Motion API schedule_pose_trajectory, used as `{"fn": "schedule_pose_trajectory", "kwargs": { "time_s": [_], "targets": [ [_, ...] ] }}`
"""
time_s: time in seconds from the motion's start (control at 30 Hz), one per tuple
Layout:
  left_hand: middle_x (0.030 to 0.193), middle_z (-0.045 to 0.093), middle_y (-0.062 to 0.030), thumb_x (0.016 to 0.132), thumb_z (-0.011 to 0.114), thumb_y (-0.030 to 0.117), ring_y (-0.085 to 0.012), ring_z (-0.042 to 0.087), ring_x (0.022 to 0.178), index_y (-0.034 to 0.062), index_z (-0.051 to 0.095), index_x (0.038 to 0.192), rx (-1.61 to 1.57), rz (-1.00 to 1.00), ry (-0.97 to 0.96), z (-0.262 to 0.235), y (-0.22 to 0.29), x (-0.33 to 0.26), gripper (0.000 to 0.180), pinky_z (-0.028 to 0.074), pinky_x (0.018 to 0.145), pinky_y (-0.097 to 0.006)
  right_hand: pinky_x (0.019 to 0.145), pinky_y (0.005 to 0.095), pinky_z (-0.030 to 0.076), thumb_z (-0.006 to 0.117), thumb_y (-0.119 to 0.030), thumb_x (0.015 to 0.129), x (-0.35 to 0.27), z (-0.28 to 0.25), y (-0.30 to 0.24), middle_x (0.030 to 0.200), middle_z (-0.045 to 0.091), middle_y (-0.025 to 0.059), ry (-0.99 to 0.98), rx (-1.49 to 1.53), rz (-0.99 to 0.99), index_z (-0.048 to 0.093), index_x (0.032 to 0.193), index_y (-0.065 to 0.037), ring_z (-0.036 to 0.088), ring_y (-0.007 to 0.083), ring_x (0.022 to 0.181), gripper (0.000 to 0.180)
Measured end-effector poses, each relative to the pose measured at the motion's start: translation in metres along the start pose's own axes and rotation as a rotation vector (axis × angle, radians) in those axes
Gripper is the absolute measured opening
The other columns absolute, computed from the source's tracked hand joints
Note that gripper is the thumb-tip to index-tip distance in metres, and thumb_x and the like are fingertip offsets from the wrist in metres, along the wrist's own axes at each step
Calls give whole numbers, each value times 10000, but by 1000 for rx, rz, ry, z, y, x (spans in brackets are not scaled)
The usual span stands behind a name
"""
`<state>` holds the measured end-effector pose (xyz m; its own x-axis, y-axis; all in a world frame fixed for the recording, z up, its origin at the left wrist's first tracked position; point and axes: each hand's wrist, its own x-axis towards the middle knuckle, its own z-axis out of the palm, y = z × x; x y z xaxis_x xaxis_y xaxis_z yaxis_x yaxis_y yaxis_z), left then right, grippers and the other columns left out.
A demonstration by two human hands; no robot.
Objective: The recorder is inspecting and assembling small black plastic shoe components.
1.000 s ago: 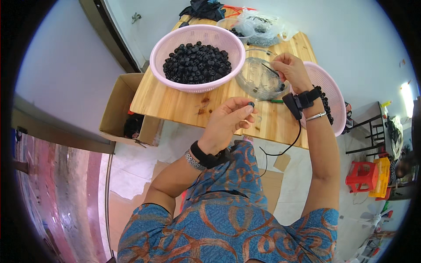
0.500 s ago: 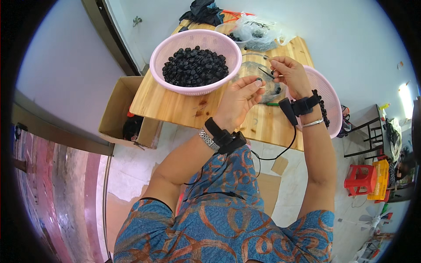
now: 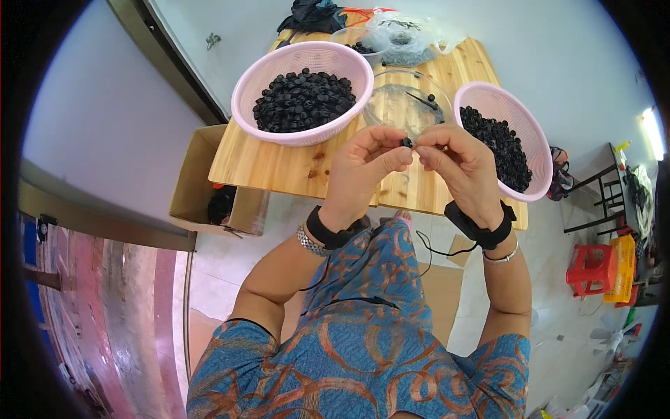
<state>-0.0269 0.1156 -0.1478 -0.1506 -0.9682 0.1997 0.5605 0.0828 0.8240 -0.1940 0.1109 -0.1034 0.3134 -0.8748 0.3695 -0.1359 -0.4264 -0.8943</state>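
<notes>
My left hand (image 3: 361,167) pinches a small black round part (image 3: 405,142) between thumb and fingers, above the front of the wooden table. My right hand (image 3: 457,162) meets it from the right, its thumb and forefinger pressed together beside the part. What those right fingertips hold, if anything, is too small to make out. Just beyond the hands is a clear round plastic container (image 3: 382,105). A thin dark pointed tool (image 3: 423,102) and a small black round piece lie at its right side.
On the table (image 3: 279,162), a pink basket (image 3: 241,105) of black round parts stands at left. Another pink basket (image 3: 536,150) of black parts is at right. A clear tub (image 3: 342,36) and plastic bag (image 3: 412,47) sit behind. A cardboard box (image 3: 190,171) stands left of the table.
My right hand has come down and toward me, away from the pointed tool, to meet the left fingertips. The view has shifted slightly, and the right basket shows more fully.
</notes>
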Motion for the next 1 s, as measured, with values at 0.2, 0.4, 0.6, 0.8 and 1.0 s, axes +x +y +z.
{"fn": "schedule_pose_trajectory", "kwargs": {
  "time_s": [0.2, 0.4, 0.6, 0.8, 1.0],
  "targets": [
    [876, 627, -63, 808, 629, -1, -103, 598, 785, -12, 563, 1012, 205, 39, -23, 14, 6, -9, 214, 488, 705, -219, 649, 254, 459, 605, -9, 799, -10, -7, -8, 871, 567, 76, 2, -204, -131, 595, 871, 9, 567, 168, 760, 75],
    [914, 623, -61, 795, 644, -13, -84, 591, 791, -24, 584, 988, 345, 52, -94, 22, 6, -15, 202, 488, 689, -198, 622, 331, 458, 591, -3, 773, -24, -12, -22, 833, 545, 103, 33, -650, -421, 567, 848, -23, 559, 276, 740, 81],
    [932, 632, -76, 813, 623, -4, -100, 613, 804, -27, 584, 1010, 235, -108, -133, 22, 5, -16, 202, 517, 704, -214, 610, 298, 465, 614, -7, 769, -28, -23, -23, 810, 569, 84, -54, -608, -409, 570, 896, -23, 584, 216, 735, 136],
    [953, 628, -121, 874, 547, 28, -141, 637, 796, -8, 562, 1054, -174, -331, -110, 16, -6, -17, 184, 544, 716, -235, 648, 164, 451, 635, -9, 800, -39, -23, -3, 867, 606, 10, 26, 265, 67, 586, 1003, -7, 555, 34, 785, 208],
    [977, 622, -129, 897, 518, 54, -134, 631, 801, 4, 555, 1069, -223, -346, -73, 15, -10, -16, 183, 540, 711, -230, 647, 179, 429, 600, 1, 823, -52, -62, -8, 815, 561, -15, 224, -85, 61, 595, 901, 1, 515, 36, 724, 78]
  ]
}}
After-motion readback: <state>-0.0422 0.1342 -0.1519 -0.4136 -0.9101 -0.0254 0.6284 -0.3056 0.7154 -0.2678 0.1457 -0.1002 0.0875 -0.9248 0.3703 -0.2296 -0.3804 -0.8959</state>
